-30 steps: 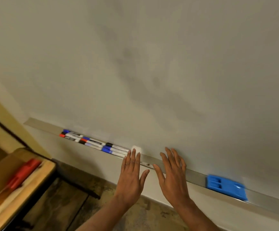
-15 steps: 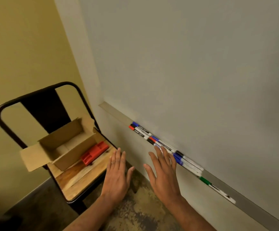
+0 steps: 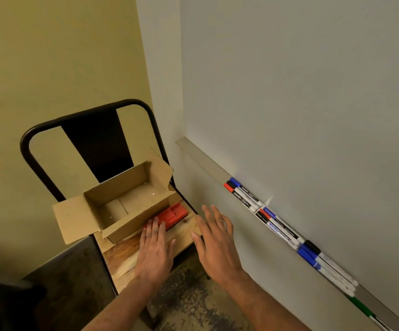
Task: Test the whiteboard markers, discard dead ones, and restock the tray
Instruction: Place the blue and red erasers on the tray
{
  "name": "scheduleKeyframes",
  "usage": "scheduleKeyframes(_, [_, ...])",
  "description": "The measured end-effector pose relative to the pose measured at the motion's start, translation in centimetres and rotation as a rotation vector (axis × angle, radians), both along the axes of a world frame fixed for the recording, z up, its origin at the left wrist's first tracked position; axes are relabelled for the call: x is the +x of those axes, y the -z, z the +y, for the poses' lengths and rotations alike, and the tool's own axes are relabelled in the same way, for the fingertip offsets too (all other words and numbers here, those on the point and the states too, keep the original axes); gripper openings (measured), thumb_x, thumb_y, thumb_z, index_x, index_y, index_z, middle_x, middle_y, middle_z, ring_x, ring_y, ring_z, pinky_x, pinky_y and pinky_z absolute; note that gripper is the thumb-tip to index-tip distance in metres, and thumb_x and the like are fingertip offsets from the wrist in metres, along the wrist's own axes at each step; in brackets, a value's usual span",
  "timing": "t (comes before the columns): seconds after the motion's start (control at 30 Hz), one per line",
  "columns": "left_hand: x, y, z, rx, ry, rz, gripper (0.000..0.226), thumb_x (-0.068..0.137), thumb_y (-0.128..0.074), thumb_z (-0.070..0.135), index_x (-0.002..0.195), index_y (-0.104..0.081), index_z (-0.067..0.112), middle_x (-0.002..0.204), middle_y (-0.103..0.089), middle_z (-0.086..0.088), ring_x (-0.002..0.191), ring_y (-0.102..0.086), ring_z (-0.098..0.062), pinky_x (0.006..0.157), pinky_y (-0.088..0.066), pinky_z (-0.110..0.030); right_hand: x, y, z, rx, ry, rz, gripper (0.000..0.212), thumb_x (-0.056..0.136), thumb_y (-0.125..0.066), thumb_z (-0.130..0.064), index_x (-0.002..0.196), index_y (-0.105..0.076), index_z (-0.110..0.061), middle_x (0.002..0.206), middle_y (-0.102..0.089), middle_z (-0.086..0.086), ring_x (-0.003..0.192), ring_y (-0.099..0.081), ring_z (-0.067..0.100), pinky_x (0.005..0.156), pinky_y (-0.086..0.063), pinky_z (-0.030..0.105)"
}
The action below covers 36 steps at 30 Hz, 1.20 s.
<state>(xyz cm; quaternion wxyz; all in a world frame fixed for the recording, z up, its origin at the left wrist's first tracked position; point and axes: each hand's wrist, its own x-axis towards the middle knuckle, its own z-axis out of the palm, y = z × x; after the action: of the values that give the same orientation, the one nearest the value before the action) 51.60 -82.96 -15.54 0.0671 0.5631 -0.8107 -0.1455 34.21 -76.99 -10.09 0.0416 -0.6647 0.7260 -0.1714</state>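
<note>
Figure: my left hand (image 3: 154, 249) and right hand (image 3: 217, 244) hover palm-down, fingers straight and slightly spread, holding nothing, at the chair seat (image 3: 122, 256) beside the open cardboard box (image 3: 122, 206). The markers (image 3: 277, 225) lie in a row on the tray (image 3: 201, 158) to my right. I should pinch one mid-barrel, uncap it, and stroke the whiteboard (image 3: 313, 91).

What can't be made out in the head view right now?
Head view:
1. The red object on the chair: partly hidden by the box and the left hand; unidentifiable.
2. The green marker: cut off by the frame's bottom edge.
3. Print on the markers in the tray: too small, blurred.
</note>
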Motion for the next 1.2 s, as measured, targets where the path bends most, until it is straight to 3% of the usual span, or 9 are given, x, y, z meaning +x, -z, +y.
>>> scheduleKeyframes(0.13, [0.6,0.6,-1.4,0.035,0.013,0.008,0.091,0.088,0.011,0.062,0.161,-0.012,0.013,0.17,-0.005,-0.01,0.157,-0.001,-0.023,0.122,0.006,-0.035,1.2,1.2,-2.1,0.031,-0.019,0.0,0.049,0.105,-0.027,-0.043,0.145,-0.042,-0.021,0.162,-0.029,0.003,0.153,-0.015,0.023,0.121,-0.023,0.048])
scheduleKeyframes(0.3, [0.7,2.1,-2.8,0.06,0.018,0.02,0.084,0.093,0.003,0.061,0.161,-0.014,0.014,0.169,-0.01,-0.009,0.157,-0.006,-0.024,0.123,0.004,-0.037,2.3,2.8,-3.9,0.086,-0.036,0.014,0.05,0.102,-0.025,-0.042,0.146,-0.04,-0.021,0.161,-0.031,0.004,0.152,-0.016,0.023,0.12,-0.026,0.049])
scheduleKeyframes(0.43, [0.7,2.8,-3.8,0.069,0.027,0.022,0.067,0.107,-0.033,0.043,0.162,-0.005,0.017,0.17,-0.005,-0.008,0.157,-0.003,-0.024,0.125,0.002,-0.039,2.8,4.0,-5.3,0.118,-0.06,-0.028,0.046,0.102,-0.045,-0.03,0.146,-0.039,-0.02,0.16,-0.032,0.005,0.152,-0.019,0.024,0.12,-0.027,0.05])
scheduleKeyframes(0.6, [0.7,3.2,-3.9,0.043,0.043,0.039,0.091,0.09,-0.071,0.016,0.161,-0.013,0.016,0.168,-0.016,-0.011,0.155,-0.016,-0.028,0.123,-0.004,-0.04,3.0,4.5,-6.5,0.181,-0.095,-0.086,0.056,0.102,-0.047,-0.022,0.154,-0.026,-0.023,0.166,-0.015,0.0,0.154,-0.005,0.018,0.124,-0.017,0.048])
scheduleKeyframes(0.93, [1.9,3.2,-3.2,0.056,0.162,0.17,0.083,0.087,-0.066,-0.004,0.157,-0.03,0.022,0.165,-0.026,-0.005,0.154,-0.022,-0.02,0.122,-0.007,-0.035,2.4,5.7,-7.0,0.249,-0.152,-0.046,0.074,0.093,-0.062,-0.016,0.155,-0.023,-0.023,0.164,-0.02,0.002,0.154,-0.003,0.022,0.125,-0.006,0.048])
scheduleKeyframes(1.1, [2.9,3.6,-2.8,0.022,0.208,0.263,0.067,0.094,-0.064,0.006,0.153,-0.039,0.023,0.162,-0.034,-0.001,0.151,-0.027,-0.017,0.123,-0.014,-0.037,2.2,6.2,-7.0,0.258,-0.17,-0.033,0.077,0.088,-0.068,-0.018,0.152,-0.025,-0.027,0.159,-0.027,0.001,0.15,-0.014,0.023,0.123,-0.012,0.049])
scheduleKeyframes(1.2, [3.2,3.5,-2.6,0.066,0.164,0.301,0.069,0.098,-0.061,0.015,0.157,-0.028,0.027,0.162,-0.033,0.003,0.152,-0.025,-0.014,0.122,-0.009,-0.035,2.2,6.2,-7.0,0.265,-0.172,-0.026,0.075,0.086,-0.072,-0.02,0.148,-0.03,-0.029,0.151,-0.036,0.001,0.143,-0.026,0.023,0.121,-0.019,0.048])
